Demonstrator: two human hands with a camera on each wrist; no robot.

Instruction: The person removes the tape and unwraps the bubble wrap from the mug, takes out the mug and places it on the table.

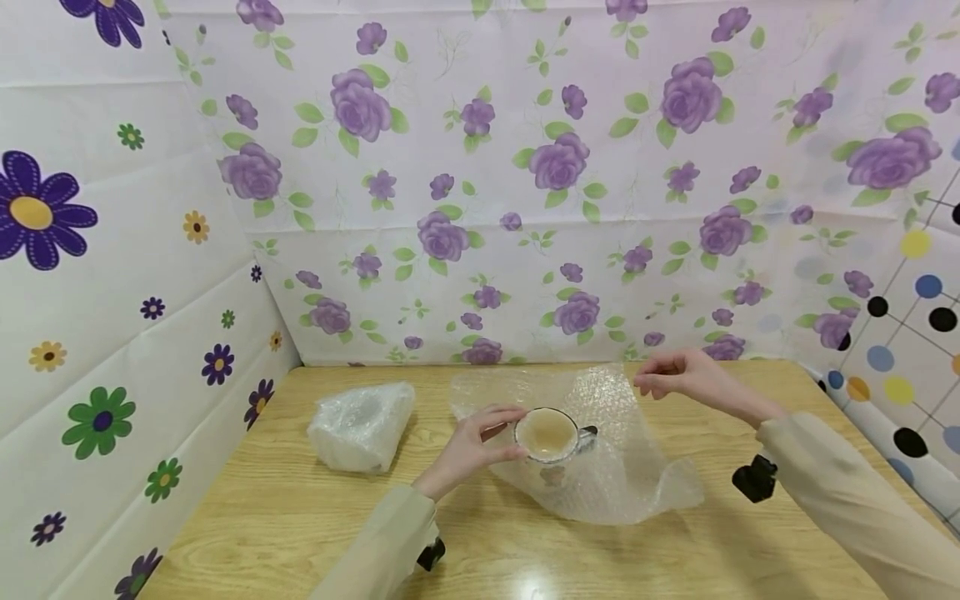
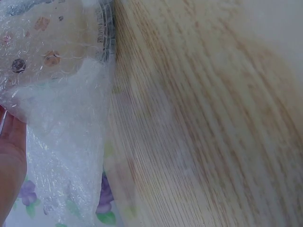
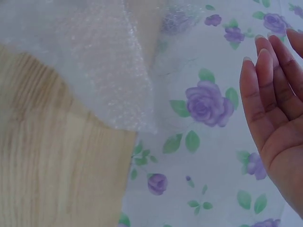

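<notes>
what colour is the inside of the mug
The mug is pale beige inside, best seen in the head view.

Head view: brightly and evenly lit. White glare marks the wooden tabletop (image 1: 255, 533) at bottom centre; small glints show on the bubble wrap sheet (image 1: 622, 475), right of centre. A soft shadow lies below the right sleeve (image 1: 847, 500), lower right. Light source out of frame. Both wrist views: dimmer, cool-toned, low in contrast. Left wrist: hazy, upper right washed out. Right wrist: wrap soft at upper left.
</notes>
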